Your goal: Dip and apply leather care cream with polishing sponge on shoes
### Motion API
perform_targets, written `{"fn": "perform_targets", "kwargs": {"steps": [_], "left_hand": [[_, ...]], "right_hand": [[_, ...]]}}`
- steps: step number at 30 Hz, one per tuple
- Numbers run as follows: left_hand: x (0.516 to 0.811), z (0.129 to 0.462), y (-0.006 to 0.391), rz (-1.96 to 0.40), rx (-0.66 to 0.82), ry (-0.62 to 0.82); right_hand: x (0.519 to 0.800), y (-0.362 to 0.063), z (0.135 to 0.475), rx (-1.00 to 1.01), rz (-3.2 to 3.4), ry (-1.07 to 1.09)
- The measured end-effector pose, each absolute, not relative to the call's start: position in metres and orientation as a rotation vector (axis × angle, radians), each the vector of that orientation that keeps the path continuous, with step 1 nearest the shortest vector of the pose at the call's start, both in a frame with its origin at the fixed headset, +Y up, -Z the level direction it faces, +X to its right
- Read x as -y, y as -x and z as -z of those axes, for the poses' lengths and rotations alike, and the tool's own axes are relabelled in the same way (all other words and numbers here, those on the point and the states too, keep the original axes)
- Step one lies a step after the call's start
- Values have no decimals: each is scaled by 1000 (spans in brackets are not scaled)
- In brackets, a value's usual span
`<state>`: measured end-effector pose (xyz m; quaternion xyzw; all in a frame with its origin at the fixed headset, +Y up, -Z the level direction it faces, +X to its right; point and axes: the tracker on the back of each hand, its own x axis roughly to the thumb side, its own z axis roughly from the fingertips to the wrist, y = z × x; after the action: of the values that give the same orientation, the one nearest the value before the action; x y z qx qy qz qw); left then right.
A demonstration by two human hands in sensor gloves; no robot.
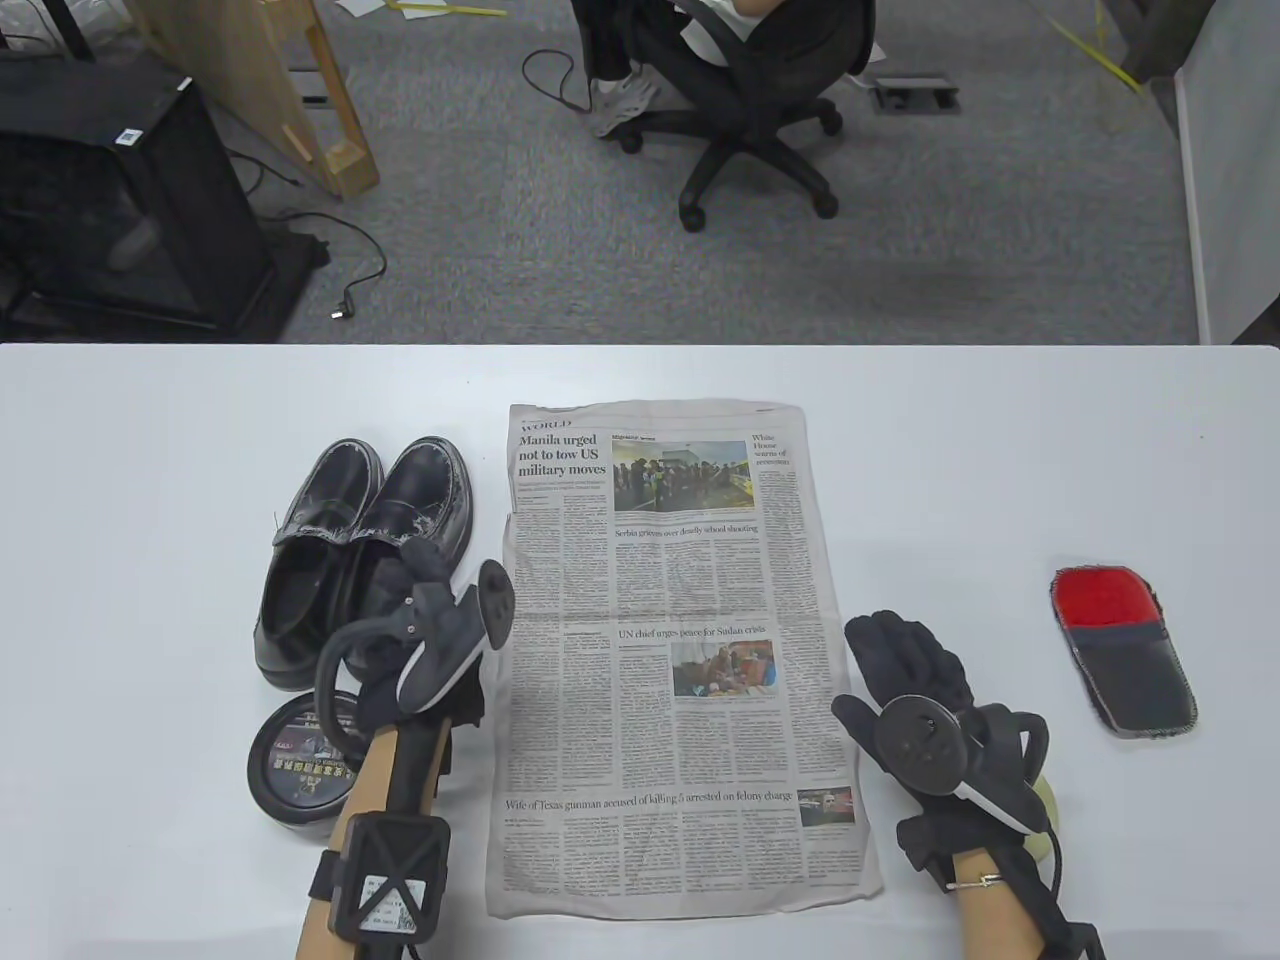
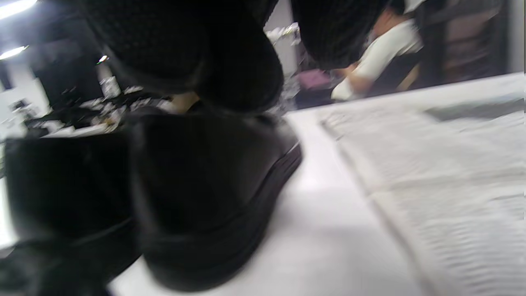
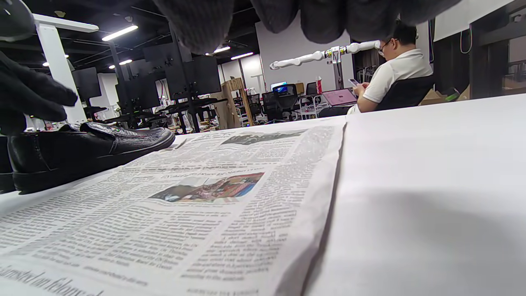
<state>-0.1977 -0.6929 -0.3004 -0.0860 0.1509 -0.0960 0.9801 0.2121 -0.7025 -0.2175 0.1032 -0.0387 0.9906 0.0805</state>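
A pair of black leather shoes [image 1: 360, 545] stands left of the newspaper, toes pointing away. My left hand [image 1: 425, 572] is over the heel of the right-hand shoe [image 2: 205, 193]. In the left wrist view its fingers [image 2: 213, 57] hang just above the heel rim, with the thumb apart to the right. A round tin of care cream [image 1: 295, 765], lid on, sits in front of the shoes, partly hidden by my left forearm. My right hand [image 1: 895, 655] lies flat and empty at the newspaper's right edge. A pale yellow sponge [image 1: 1048, 798] peeks out from under my right wrist.
A newspaper sheet [image 1: 680, 650] covers the middle of the white table [image 1: 1000, 450]. A red and grey polishing mitt [image 1: 1125, 650] lies at the far right. Beyond the far edge a person sits in an office chair [image 1: 740, 90].
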Motion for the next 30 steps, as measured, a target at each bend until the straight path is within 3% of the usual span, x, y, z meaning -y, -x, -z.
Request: {"fn": "perform_targets", "kwargs": {"steps": [4, 8, 12, 17, 23, 30], "left_hand": [[720, 314, 213, 125, -390, 299], [720, 324, 207, 339, -436, 232], [716, 323, 211, 331, -464, 167], [691, 304, 220, 286, -414, 7], [666, 269, 208, 106, -193, -270], [682, 261, 148, 49, 149, -254]], "right_hand": [[702, -212, 217, 119, -2969, -303], [702, -213, 218, 107, -2963, -293], [702, -216, 219, 105, -2959, -275], [702, -219, 220, 103, -2939, -258], [701, -221, 220, 121, -2938, -249], [703, -229, 222, 106, -2934, -210]]}}
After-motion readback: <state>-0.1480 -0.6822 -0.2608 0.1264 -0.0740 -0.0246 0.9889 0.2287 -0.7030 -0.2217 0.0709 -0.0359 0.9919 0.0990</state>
